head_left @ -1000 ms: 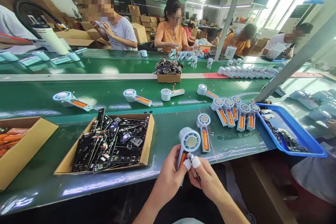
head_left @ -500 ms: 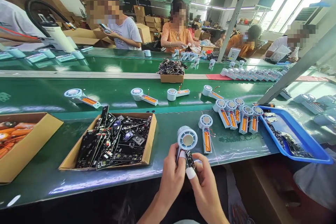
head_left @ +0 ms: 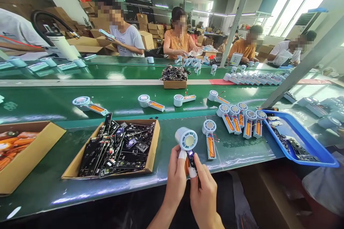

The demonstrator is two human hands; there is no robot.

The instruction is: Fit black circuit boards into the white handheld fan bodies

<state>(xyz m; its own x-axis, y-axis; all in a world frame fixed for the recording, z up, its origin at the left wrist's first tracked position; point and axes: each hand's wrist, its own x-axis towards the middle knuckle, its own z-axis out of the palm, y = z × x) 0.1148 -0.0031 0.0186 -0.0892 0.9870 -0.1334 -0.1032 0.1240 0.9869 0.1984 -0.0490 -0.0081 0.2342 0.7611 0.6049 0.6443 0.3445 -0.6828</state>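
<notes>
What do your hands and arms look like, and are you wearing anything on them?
My left hand and right hand each have a white cover on the thumb tip. No gloves, rings or watch show, and no sleeves on my forearms.

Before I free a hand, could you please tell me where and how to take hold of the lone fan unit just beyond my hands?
I would come from above and grip the fan unit across its round head: that looks thick and raised, while the handle lies open-faced, with thin wires sticking out on its right.
</notes>
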